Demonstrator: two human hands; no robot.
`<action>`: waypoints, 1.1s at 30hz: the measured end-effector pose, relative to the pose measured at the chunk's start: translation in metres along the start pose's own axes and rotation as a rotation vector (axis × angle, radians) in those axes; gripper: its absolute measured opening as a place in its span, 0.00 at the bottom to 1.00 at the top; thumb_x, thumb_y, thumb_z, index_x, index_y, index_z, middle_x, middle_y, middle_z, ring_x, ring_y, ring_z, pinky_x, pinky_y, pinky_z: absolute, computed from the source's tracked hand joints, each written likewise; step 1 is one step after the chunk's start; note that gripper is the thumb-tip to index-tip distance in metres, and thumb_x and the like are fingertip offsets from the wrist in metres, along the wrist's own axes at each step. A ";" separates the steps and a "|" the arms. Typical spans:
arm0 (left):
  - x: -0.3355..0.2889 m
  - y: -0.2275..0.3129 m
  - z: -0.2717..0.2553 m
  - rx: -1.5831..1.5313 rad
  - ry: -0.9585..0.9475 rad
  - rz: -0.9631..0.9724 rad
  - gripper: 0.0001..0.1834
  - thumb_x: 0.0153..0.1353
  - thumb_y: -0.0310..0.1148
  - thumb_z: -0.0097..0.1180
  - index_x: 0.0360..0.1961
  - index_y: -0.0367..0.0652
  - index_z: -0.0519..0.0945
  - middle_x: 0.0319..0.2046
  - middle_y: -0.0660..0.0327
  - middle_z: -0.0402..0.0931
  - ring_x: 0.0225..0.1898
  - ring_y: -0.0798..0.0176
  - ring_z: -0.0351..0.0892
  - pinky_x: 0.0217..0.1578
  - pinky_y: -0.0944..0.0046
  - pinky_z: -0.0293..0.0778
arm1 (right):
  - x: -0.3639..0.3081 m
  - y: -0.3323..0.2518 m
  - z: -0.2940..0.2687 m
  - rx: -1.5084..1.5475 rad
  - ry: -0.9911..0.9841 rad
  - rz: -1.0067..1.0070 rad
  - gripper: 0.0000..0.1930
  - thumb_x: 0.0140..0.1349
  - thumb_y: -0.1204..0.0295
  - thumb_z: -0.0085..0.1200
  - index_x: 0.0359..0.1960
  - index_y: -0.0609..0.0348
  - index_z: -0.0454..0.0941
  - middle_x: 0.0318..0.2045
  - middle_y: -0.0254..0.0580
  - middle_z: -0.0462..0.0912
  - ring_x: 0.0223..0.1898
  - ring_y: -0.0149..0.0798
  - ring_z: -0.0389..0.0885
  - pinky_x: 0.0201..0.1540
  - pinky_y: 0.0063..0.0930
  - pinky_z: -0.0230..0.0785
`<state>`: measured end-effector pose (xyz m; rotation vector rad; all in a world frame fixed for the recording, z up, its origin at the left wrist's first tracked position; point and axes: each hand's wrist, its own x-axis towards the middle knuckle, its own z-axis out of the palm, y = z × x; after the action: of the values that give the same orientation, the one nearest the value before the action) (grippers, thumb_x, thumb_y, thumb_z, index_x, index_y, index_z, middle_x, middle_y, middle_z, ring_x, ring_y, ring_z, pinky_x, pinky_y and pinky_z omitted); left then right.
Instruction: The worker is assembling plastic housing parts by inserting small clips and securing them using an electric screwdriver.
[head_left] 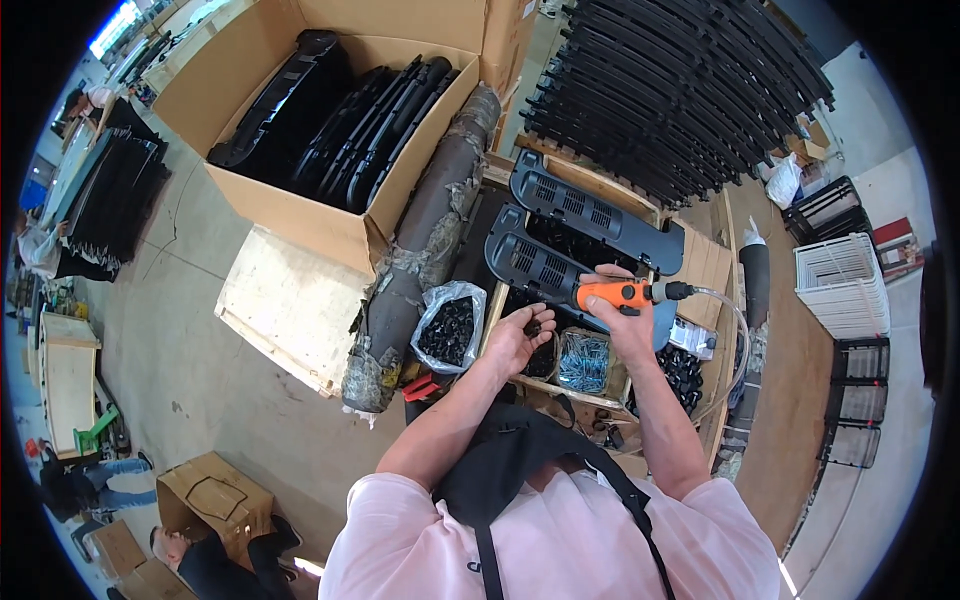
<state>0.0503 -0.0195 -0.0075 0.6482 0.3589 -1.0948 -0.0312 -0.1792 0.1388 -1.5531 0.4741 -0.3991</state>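
Observation:
My right hand (630,338) is wrapped round an orange air screwdriver (614,295) with a black rear end and a clear hose (742,345). The tool points left over a long black plastic panel with vent slots (532,262). A second black vented panel (575,202) lies just beyond it. My left hand (517,338) is palm up with curled fingers, beside the near panel's edge; what the fingers hold, if anything, is too small to make out. Below the hands, a wooden tray has a compartment of bluish metal screws (583,362) and black small parts (683,380).
Left of my hand sits a clear bag of black clips (447,333), with red-handled pliers (424,387) below. A thick wrapped roll (430,235) runs beside an open cardboard box (290,215) of black panels. Stacked black parts (680,95) rise beyond; white racks (842,285) stand right.

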 end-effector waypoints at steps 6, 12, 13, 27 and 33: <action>0.000 -0.006 -0.006 -0.134 -0.078 -0.041 0.19 0.77 0.46 0.53 0.56 0.42 0.80 0.40 0.64 0.82 0.38 0.65 0.82 0.40 0.64 0.81 | -0.015 0.012 -0.005 0.082 -0.017 -0.002 0.26 0.60 0.78 0.64 0.62 0.65 0.73 0.53 0.53 0.85 0.55 0.42 0.84 0.62 0.40 0.75; 0.002 -0.011 0.000 -0.259 -0.097 -0.060 0.21 0.77 0.48 0.52 0.56 0.43 0.80 0.35 0.66 0.79 0.35 0.66 0.79 0.39 0.66 0.80 | -0.019 0.017 -0.007 0.106 -0.001 0.006 0.26 0.61 0.78 0.63 0.62 0.65 0.73 0.53 0.53 0.85 0.55 0.42 0.84 0.62 0.39 0.76; 0.001 -0.012 0.003 -0.263 -0.083 -0.055 0.21 0.77 0.49 0.52 0.56 0.43 0.80 0.34 0.67 0.78 0.35 0.66 0.78 0.39 0.66 0.79 | -0.019 0.018 -0.008 0.106 0.001 0.006 0.26 0.61 0.78 0.63 0.62 0.65 0.73 0.53 0.53 0.85 0.55 0.42 0.84 0.62 0.39 0.76; 0.005 -0.013 0.008 -0.319 -0.062 -0.051 0.20 0.77 0.48 0.52 0.54 0.42 0.80 0.33 0.66 0.74 0.35 0.66 0.75 0.40 0.66 0.77 | -0.025 0.015 -0.003 0.087 0.011 -0.021 0.26 0.61 0.78 0.64 0.62 0.64 0.72 0.53 0.53 0.85 0.56 0.43 0.83 0.63 0.40 0.75; 0.006 -0.013 0.006 -0.299 -0.049 -0.068 0.20 0.78 0.48 0.51 0.52 0.42 0.81 0.33 0.66 0.75 0.35 0.66 0.75 0.38 0.66 0.78 | -0.023 0.011 -0.006 0.031 -0.031 -0.002 0.27 0.60 0.77 0.65 0.62 0.64 0.72 0.53 0.52 0.85 0.57 0.42 0.83 0.64 0.40 0.75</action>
<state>0.0408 -0.0319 -0.0103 0.3459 0.4945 -1.0930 -0.0542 -0.1718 0.1293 -1.5275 0.4398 -0.3817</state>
